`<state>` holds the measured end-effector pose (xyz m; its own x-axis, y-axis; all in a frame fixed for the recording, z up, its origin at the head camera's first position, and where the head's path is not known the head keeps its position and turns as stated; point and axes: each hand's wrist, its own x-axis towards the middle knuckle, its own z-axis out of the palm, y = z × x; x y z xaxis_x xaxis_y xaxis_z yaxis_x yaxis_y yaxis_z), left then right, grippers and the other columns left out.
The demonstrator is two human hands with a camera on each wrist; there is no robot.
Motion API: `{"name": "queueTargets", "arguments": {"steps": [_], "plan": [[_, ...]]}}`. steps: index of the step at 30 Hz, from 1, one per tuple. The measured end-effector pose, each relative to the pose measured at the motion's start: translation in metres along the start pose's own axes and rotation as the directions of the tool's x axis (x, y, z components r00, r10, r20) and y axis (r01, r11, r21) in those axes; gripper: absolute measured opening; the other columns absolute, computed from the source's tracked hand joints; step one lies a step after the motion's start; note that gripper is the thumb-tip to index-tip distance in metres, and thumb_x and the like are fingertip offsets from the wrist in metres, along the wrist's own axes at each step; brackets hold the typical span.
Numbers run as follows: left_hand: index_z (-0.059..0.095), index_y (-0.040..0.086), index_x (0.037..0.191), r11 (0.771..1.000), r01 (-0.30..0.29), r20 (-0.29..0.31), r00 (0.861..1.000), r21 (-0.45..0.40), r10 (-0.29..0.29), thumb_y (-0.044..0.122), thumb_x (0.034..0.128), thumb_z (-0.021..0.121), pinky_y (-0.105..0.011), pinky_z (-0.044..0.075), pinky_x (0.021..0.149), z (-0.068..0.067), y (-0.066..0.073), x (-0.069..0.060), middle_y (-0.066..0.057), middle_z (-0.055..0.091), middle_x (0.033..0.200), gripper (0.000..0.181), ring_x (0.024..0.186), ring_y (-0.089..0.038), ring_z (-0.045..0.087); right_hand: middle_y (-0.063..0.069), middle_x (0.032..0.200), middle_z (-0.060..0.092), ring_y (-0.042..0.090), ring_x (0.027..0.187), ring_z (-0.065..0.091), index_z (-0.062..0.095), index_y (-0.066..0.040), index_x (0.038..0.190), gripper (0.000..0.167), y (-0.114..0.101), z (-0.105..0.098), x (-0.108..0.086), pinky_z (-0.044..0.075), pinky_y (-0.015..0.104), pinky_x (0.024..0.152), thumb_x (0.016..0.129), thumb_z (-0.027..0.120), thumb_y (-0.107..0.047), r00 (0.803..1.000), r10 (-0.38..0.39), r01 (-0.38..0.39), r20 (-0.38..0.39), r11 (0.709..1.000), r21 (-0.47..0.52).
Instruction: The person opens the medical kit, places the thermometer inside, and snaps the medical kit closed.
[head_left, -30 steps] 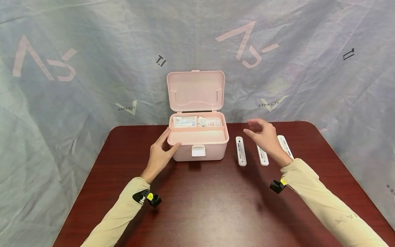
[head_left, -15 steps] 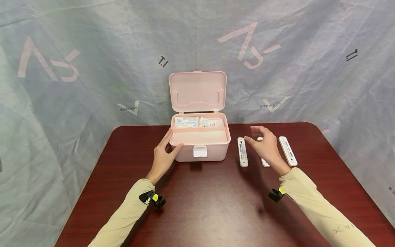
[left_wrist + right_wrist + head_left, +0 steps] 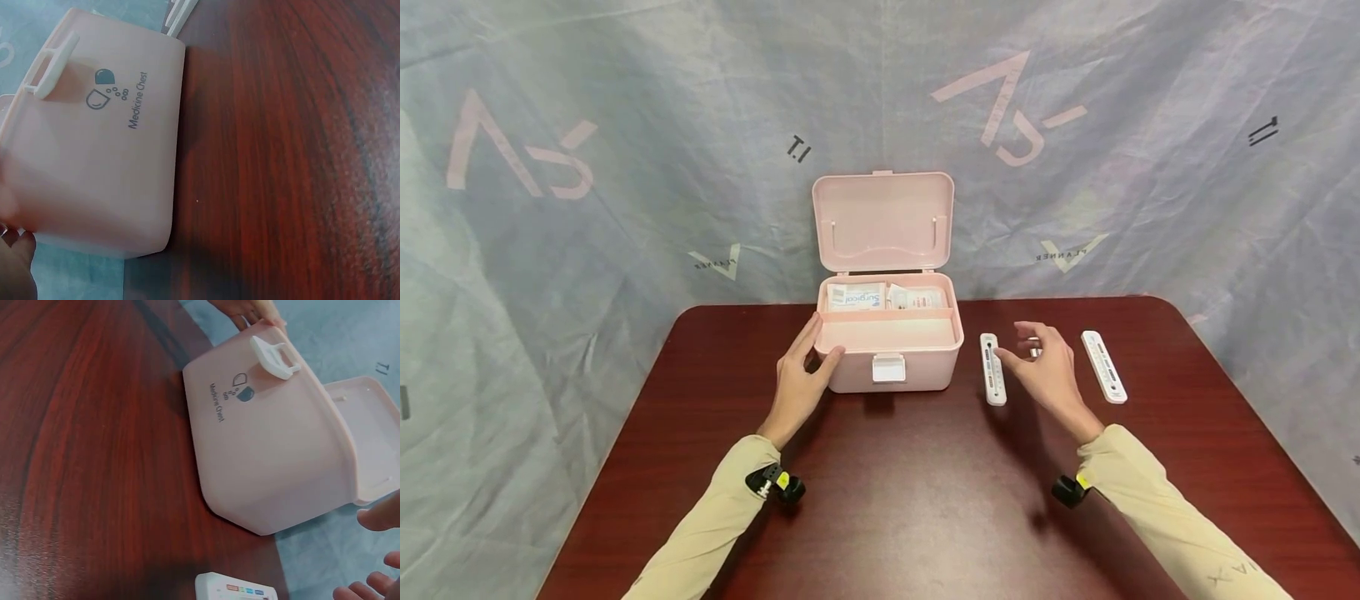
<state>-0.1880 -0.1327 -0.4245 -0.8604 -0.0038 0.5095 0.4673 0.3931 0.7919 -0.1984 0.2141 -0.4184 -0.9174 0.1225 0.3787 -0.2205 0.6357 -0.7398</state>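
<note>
A pink medicine chest (image 3: 850, 372) stands with its lid (image 3: 883, 221) raised. My left hand (image 3: 797, 390) rests around its front left corner, thumb on the front and extended fingers along the side. Three white strip thermometers lie to the right of the chest. My right hand (image 3: 1049, 375), fingers spread apart and holding nothing, hovers over the middle thermometer (image 3: 1035, 347), hiding most of it. Its thumb lies close to the left thermometer (image 3: 992, 371); contact cannot be told. The right thermometer (image 3: 1105, 367) lies in full view. One thermometer (image 3: 234, 587) is partly seen in the right wrist view.
Inside the chest, a "Surgical" packet (image 3: 857, 297) and another white packet (image 3: 917, 298) sit in the two rear compartments; the front compartment (image 3: 883, 333) shows its bare floor. A white latch (image 3: 889, 368) hangs at the front. A grey cloth (image 3: 700, 150) stands behind the dark red table (image 3: 895, 500).
My right hand has come lower and nearer over the middle thermometer, uncovering the right one. The left hand stays at the chest's corner. The whole view has shifted slightly.
</note>
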Motion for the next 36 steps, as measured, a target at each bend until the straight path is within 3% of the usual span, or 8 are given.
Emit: {"name": "queueTargets", "arguments": {"steps": [2,7,15,23,31,36], "plan": [[0.042,-0.005,0.139,1.0,-0.007,0.003,1.0,0.001,0.007,0.012,0.0884,0.068,-0.047,0.037,0.102,0.002,-0.01,0.001,-0.019,0.037,0.146,0.06,0.134,-0.03,0.036,0.015,0.099,0.06,0.033,0.09,0.063,0.062,-0.001,0.115,0.046,0.001,0.001,-0.002,0.051,0.033,0.071,0.074,0.081,-0.013,1.0,0.006,-0.006,-0.009,1.0,0.002],[0.042,0.001,0.141,1.0,-0.004,0.005,1.0,0.008,0.004,0.023,0.0883,0.069,-0.043,0.038,0.102,0.003,-0.029,0.002,-0.01,0.037,0.148,0.063,0.135,-0.018,0.035,0.018,0.101,0.059,0.033,0.09,0.062,0.061,0.0,0.113,0.047,0.004,0.005,-0.007,0.052,0.046,0.075,0.074,0.081,-0.013,0.999,0.028,-0.027,-0.021,0.999,0.02],[0.045,0.004,0.14,0.999,-0.032,-0.015,0.999,0.011,0.032,0.025,0.0869,0.071,-0.039,0.038,0.103,0.005,-0.034,0.004,-0.009,0.041,0.146,0.062,0.133,-0.017,0.037,0.021,0.099,0.059,0.036,0.084,0.064,0.06,0.003,0.11,0.047,0.014,0.01,-0.015,0.051,0.048,0.073,0.071,0.083,-0.009,0.998,0.04,-0.04,-0.054,0.999,0.005],[0.046,0.002,0.139,0.999,-0.033,-0.02,0.999,0.017,0.033,0.026,0.0868,0.071,-0.037,0.039,0.102,0.005,-0.033,0.001,-0.009,0.042,0.145,0.062,0.133,-0.015,0.038,0.02,0.098,0.059,0.032,0.081,0.064,0.059,0.001,0.111,0.048,0.024,0.018,-0.026,0.047,0.036,0.07,0.071,0.083,-0.012,0.995,0.082,-0.083,-0.051,0.996,-0.022],[0.047,0.003,0.139,0.999,-0.037,-0.03,0.999,0.004,0.037,0.024,0.0862,0.071,-0.035,0.038,0.102,0.005,-0.034,0.003,-0.008,0.043,0.145,0.062,0.133,-0.015,0.038,0.022,0.1,0.06,0.033,0.08,0.063,0.058,0.001,0.113,0.051,0.028,0.023,-0.034,0.046,0.038,0.07,0.072,0.083,-0.015,0.994,0.105,-0.106,-0.028,0.994,-0.038],[0.047,0.002,0.139,0.999,-0.043,-0.034,0.999,-0.007,0.042,0.024,0.0866,0.071,-0.032,0.038,0.102,0.006,-0.035,0.002,-0.009,0.043,0.145,0.062,0.133,-0.015,0.039,0.022,0.1,0.061,0.032,0.078,0.063,0.057,0.002,0.115,0.055,0.032,0.027,-0.038,0.047,0.034,0.067,0.071,0.084,-0.017,0.99,0.139,-0.139,-0.017,0.989,-0.048]]}}
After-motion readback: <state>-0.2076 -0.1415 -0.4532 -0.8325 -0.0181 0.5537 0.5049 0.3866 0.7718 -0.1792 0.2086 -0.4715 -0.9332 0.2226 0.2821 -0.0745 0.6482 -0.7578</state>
